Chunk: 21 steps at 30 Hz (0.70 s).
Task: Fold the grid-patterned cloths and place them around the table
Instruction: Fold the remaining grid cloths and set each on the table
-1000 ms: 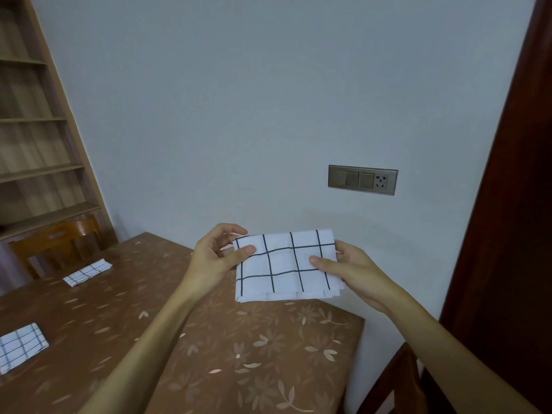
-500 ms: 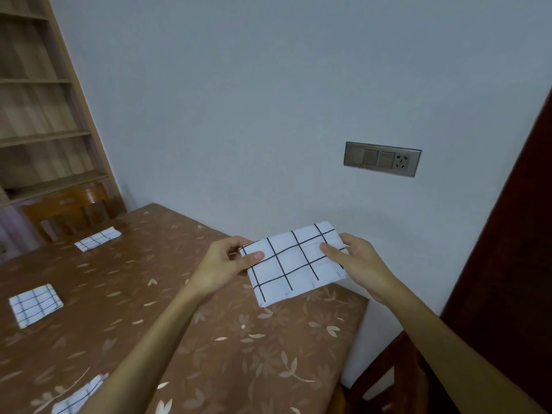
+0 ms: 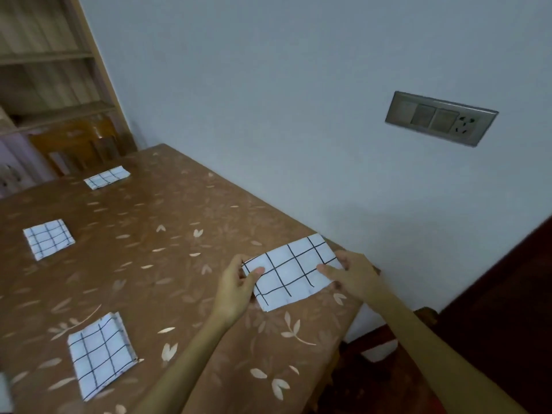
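A folded white cloth with a black grid [image 3: 291,271] is held low over the right end of the brown leaf-patterned table [image 3: 167,264]. My left hand [image 3: 236,289] pinches its left edge and my right hand [image 3: 352,273] grips its right edge. Whether the cloth touches the tabletop I cannot tell. Three other folded grid cloths lie flat on the table: a near cloth [image 3: 100,354] at the lower left, a middle cloth [image 3: 47,239] at the left, and a far cloth [image 3: 107,177] by the far edge.
A pale wall with a switch and socket plate [image 3: 440,118] runs along the table's right side. A wooden chair [image 3: 74,144] and shelves [image 3: 44,61] stand at the far end. Another chair [image 3: 385,339] sits at the near right corner, beside a dark door [image 3: 513,294].
Both hands have lowered the folded cloth from chest height down to the table's right end. My view has tilted down, bringing more of the table and a third laid cloth into sight.
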Each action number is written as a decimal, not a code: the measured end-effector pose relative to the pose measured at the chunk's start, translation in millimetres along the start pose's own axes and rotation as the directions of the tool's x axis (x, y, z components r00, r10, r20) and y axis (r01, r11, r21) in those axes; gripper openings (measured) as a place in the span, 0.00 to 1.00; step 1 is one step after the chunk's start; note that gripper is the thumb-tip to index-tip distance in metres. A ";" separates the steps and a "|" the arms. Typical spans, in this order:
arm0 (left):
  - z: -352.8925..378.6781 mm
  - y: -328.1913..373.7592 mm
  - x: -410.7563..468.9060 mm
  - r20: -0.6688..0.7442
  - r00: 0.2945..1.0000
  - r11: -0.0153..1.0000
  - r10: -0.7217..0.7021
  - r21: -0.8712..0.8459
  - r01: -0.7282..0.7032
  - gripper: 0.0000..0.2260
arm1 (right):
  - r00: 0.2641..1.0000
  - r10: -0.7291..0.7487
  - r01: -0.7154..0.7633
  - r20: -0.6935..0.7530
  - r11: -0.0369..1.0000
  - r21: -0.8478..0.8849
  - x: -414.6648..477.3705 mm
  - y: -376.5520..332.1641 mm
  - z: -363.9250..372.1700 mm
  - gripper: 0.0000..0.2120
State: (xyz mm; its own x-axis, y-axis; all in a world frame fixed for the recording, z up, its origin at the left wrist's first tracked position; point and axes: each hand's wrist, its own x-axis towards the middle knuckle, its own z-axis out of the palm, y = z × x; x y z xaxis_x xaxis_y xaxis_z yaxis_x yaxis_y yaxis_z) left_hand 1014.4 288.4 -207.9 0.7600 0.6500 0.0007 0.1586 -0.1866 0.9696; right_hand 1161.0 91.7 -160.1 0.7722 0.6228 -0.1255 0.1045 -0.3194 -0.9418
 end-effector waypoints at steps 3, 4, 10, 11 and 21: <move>16.1 -30.5 -2.0 -0.031 0.997 0.997 -0.077 0.012 0.078 0.05 | 1.000 0.023 -0.022 0.007 0.992 -0.121 19.5 34.0 2.5 0.07; 21.7 -42.7 -3.0 -0.009 0.992 0.992 -0.125 -0.005 0.125 0.07 | 0.999 0.041 -0.040 0.004 0.988 -0.148 26.8 47.8 2.2 0.07; 61.7 -111.6 -20.4 0.041 0.954 0.951 -0.297 0.103 0.292 0.29 | 0.954 0.249 -0.193 0.167 0.936 -0.293 72.1 131.9 -3.8 0.07; 70.6 -118.8 -23.0 0.037 0.945 0.937 -0.326 0.149 0.317 0.29 | 0.950 0.253 -0.186 0.184 0.930 -0.318 78.4 143.5 -4.4 0.07; 139.4 -178.3 -28.7 -0.157 0.893 0.760 -0.421 0.476 0.442 0.32 | 0.899 0.321 -0.084 0.299 0.795 -0.601 121.1 242.8 9.0 0.11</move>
State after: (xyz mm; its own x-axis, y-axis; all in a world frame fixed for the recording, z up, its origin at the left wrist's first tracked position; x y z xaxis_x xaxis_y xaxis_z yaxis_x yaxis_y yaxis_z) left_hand 1052.2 200.3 -415.0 0.5133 0.7746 -0.3695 0.7564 -0.2050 0.6212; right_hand 1274.3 96.1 -406.8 0.5405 0.6707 -0.5079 0.3944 -0.7353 -0.5512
